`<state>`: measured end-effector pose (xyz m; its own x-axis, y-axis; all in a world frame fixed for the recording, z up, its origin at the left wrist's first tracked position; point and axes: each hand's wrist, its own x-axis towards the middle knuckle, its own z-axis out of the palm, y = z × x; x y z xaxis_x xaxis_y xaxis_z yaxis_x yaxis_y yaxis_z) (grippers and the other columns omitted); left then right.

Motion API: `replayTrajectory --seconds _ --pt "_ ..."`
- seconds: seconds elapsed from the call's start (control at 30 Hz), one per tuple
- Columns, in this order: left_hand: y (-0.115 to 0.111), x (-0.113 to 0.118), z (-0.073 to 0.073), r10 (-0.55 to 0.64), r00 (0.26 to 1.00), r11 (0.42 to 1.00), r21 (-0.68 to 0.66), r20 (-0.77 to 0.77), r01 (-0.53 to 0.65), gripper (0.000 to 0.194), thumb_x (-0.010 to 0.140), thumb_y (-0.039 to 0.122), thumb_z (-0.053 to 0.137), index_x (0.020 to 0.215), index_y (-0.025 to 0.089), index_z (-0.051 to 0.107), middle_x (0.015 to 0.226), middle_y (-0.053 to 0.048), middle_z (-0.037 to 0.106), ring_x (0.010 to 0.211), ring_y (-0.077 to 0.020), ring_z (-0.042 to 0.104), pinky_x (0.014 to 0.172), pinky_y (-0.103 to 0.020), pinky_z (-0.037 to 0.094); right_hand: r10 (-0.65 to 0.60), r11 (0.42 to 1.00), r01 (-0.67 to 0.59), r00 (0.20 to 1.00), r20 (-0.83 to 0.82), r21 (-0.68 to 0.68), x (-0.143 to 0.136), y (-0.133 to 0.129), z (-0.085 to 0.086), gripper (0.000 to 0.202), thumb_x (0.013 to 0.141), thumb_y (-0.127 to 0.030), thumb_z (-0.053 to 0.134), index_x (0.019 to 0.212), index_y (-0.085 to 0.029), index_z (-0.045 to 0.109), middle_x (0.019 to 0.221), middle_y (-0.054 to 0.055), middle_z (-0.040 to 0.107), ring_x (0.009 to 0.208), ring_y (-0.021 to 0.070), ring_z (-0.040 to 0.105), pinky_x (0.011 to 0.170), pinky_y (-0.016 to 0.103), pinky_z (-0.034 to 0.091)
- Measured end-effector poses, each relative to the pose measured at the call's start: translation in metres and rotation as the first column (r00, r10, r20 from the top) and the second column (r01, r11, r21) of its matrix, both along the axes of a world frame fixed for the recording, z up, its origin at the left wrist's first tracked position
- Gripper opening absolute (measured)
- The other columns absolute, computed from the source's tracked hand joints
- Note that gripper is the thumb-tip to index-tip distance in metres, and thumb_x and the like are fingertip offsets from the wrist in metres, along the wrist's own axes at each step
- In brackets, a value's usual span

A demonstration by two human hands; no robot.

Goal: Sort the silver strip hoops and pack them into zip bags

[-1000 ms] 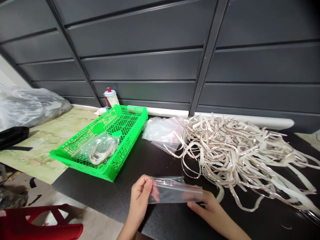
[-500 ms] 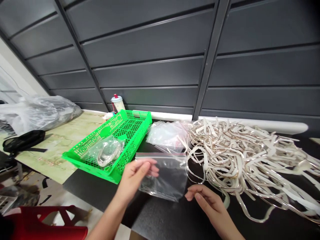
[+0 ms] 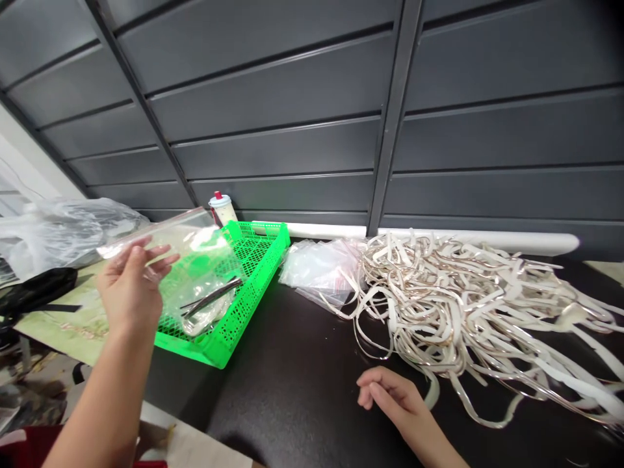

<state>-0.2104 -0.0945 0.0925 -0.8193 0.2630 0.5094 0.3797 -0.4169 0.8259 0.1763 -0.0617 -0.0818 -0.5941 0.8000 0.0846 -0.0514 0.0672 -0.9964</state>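
Note:
My left hand, raised at the left, grips a clear zip bag by its edge. The bag hangs over the green plastic basket, in which lies a clear bag with a pale coiled strip; dark thin strips show across it. Over the dark table, my right hand has its fingers curled in, and nothing shows between them. It is nearest to a large tangled pile of white and metallic strips.
A stack of clear bags lies between basket and pile. Behind the basket stands a cup with a red cap. White plastic wrap and a black item are at the left. A grey panelled wall rises behind.
My left hand has carried the clear zip bag from the middle of the table leftward and up over the basket. My right hand stays near the same place, its fingers more curled.

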Motion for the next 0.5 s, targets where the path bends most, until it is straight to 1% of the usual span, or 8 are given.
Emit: replayTrajectory --seconds 0.03,0.1,0.17,0.23,0.3,0.43,0.47,0.5 --pt "0.001 -0.009 -0.003 0.036 0.998 0.999 -0.019 0.057 -0.035 0.014 0.082 0.021 0.06 0.093 0.013 0.061 0.063 0.004 0.066 0.057 -0.0111 0.063 0.058 -0.024 0.048 0.009 1.0 -0.009 1.0 0.004 0.006 0.0 0.0 0.0 0.033 0.087 -0.047 0.052 0.082 -0.018 0.065 0.066 0.005 0.066 0.062 0.0158 0.061 0.061 0.028 0.049" --pt "0.001 -0.024 -0.013 0.075 0.981 0.995 -0.078 0.179 -0.062 0.009 0.082 0.02 0.06 0.088 0.013 0.06 0.061 0.005 0.065 0.057 -0.0108 0.063 0.061 -0.025 0.049 0.018 1.0 -0.018 1.0 0.016 0.022 0.0 -0.001 -0.001 0.033 0.087 -0.047 0.051 0.082 -0.018 0.065 0.066 0.004 0.065 0.061 0.0154 0.06 0.061 0.028 0.048" --pt "0.0 -0.034 -0.024 0.086 0.959 0.991 -0.126 0.27 -0.054 0.005 0.08 0.016 0.061 0.08 0.014 0.058 0.058 0.006 0.062 0.06 -0.0114 0.062 0.068 -0.031 0.051 0.023 0.999 -0.024 0.999 0.029 0.036 0.0 -0.001 -0.002 0.033 0.087 -0.047 0.05 0.081 -0.018 0.064 0.066 0.004 0.065 0.061 0.0152 0.06 0.06 0.027 0.048" --pt "-0.001 -0.041 -0.032 0.091 0.947 0.988 -0.151 0.308 -0.046 0.008 0.077 0.014 0.062 0.073 0.015 0.055 0.055 0.006 0.059 0.062 -0.0123 0.061 0.074 -0.036 0.053 0.026 0.998 -0.028 0.999 0.043 0.048 0.0 -0.001 -0.001 0.035 0.087 -0.048 0.049 0.08 -0.018 0.064 0.065 0.004 0.065 0.061 0.0152 0.06 0.059 0.027 0.048" --pt "-0.001 -0.048 -0.035 0.103 0.949 0.986 -0.155 0.297 -0.059 0.01 0.075 0.015 0.062 0.07 0.015 0.053 0.054 0.005 0.058 0.062 -0.0133 0.06 0.077 -0.04 0.054 0.031 0.998 -0.034 0.998 0.057 0.057 0.0 -0.001 0.0 0.036 0.087 -0.049 0.048 0.079 -0.018 0.064 0.065 0.004 0.065 0.061 0.0152 0.06 0.059 0.027 0.047" --pt "-0.001 -0.069 -0.034 0.142 0.958 0.976 -0.196 0.248 -0.094 0.017 0.077 0.024 0.06 0.066 0.017 0.048 0.05 0.005 0.055 0.062 -0.0148 0.059 0.082 -0.049 0.053 0.034 0.997 -0.039 0.997 0.076 0.07 -0.001 -0.002 0.0 0.035 0.087 -0.048 0.049 0.078 -0.018 0.064 0.064 0.003 0.066 0.06 0.0149 0.06 0.059 0.026 0.047" --pt "-0.001 -0.077 -0.034 0.147 0.971 0.971 -0.216 0.188 -0.105 0.021 0.078 0.028 0.058 0.064 0.018 0.046 0.048 0.005 0.053 0.06 -0.0148 0.059 0.082 -0.051 0.052 0.035 0.997 -0.041 0.996 0.08 0.072 -0.001 -0.002 0.0 0.035 0.087 -0.048 0.049 0.078 -0.018 0.064 0.064 0.003 0.066 0.06 0.0148 0.061 0.059 0.026 0.047" --pt "-0.001 -0.086 -0.035 0.146 0.986 0.966 -0.229 0.08 -0.124 0.025 0.079 0.032 0.058 0.063 0.018 0.044 0.046 0.005 0.051 0.058 -0.0147 0.058 0.08 -0.052 0.052 0.039 0.996 -0.045 0.996 0.082 0.075 -0.002 -0.002 0.0 0.034 0.087 -0.047 0.05 0.079 -0.018 0.064 0.064 0.003 0.066 0.06 0.0147 0.061 0.06 0.026 0.047"
